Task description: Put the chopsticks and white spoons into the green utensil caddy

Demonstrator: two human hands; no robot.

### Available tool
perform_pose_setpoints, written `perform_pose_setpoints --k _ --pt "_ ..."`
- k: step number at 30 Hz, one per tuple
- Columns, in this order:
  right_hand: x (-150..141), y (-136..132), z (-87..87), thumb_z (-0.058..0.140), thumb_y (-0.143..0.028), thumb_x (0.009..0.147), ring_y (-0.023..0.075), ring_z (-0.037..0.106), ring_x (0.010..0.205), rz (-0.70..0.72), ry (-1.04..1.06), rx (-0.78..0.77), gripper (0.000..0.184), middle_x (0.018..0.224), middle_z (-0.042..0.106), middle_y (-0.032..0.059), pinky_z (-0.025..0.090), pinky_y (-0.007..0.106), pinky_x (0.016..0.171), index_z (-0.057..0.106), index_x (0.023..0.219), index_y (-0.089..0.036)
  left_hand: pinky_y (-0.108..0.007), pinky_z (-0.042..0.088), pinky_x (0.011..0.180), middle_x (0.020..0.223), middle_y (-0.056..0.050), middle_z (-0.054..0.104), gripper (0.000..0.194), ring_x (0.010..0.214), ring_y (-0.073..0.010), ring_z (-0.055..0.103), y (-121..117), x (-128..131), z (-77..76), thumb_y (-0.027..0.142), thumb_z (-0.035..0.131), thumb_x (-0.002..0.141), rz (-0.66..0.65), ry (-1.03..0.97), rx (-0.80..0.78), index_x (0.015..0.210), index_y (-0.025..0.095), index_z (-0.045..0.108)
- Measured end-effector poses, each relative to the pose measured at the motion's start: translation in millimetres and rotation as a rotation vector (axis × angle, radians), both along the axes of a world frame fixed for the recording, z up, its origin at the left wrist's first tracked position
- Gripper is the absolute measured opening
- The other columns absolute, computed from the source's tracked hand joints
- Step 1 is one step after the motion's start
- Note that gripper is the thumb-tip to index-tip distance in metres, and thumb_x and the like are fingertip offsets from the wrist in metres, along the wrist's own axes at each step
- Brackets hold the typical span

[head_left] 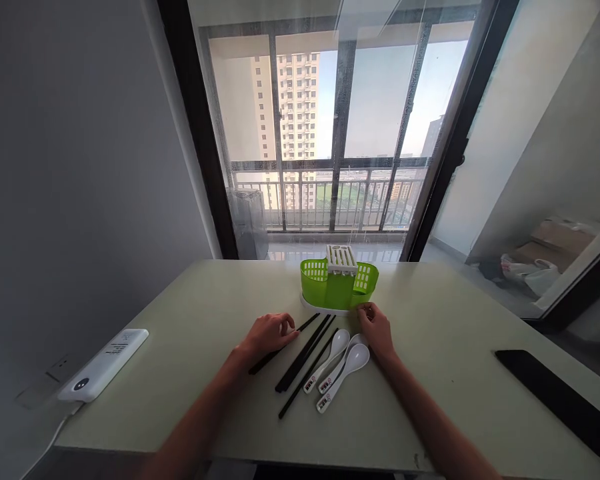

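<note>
My left hand is closed, its fingers curled round black chopsticks that lie slanted on the table. More black chopsticks lie to the right of it. Beside these are several white spoons, bowls pointing away from me and handles towards me. A green cutlery holder with slotted side baskets stands upright behind them on a white base tray, and a white slotted top sits over its middle. My right hand has its fingers closed at the holder's lower right edge; the fingertips are partly hidden.
Everything lies on a pale table. A white power bank with a cable is at the left edge, and a long black object at the right. Beyond the table's far edge is a glass door; bags and boxes stand on the right.
</note>
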State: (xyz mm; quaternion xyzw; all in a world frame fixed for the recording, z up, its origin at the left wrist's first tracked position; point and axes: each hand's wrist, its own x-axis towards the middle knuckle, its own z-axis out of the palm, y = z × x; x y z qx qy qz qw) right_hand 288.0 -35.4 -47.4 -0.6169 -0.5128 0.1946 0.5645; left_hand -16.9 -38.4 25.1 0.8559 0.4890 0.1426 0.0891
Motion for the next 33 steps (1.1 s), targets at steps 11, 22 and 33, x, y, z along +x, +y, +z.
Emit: perform_pose_setpoints --k 11,22,33 --pt "0 -1 1.6 0.050 -0.046 0.080 0.0196 0.057 0.067 0.006 -0.011 0.005 0.028 0.072 0.067 0.0025 0.042 0.030 0.066 0.063 0.083 -0.021 -0.039 0.043 0.097 0.110 -0.010 0.065 0.020 0.107 -0.0256 0.060 13 -5 -9.5 0.035 0.053 0.100 0.146 0.069 0.166 0.101 0.019 0.065" --pt "2 -3 2.3 0.050 -0.046 0.080 0.0197 0.057 0.066 -0.003 -0.038 0.006 0.029 0.073 0.067 0.0034 0.041 0.030 0.065 0.063 0.083 -0.021 -0.038 0.045 0.094 0.112 -0.011 0.066 0.018 0.103 -0.0256 0.063 13 2 -14.7 0.033 0.054 0.101 0.162 0.061 0.143 0.103 0.018 0.064" --pt "3 -7 7.8 0.051 -0.043 0.080 0.0178 0.052 0.062 -0.013 -0.072 0.025 0.025 0.067 0.061 0.0001 0.038 0.029 0.062 0.062 0.084 -0.021 -0.029 0.050 0.080 0.100 -0.007 0.073 0.014 0.090 -0.0202 0.070 14 7 -19.0 0.027 0.050 0.102 0.174 -0.163 0.043 0.098 0.020 0.061"
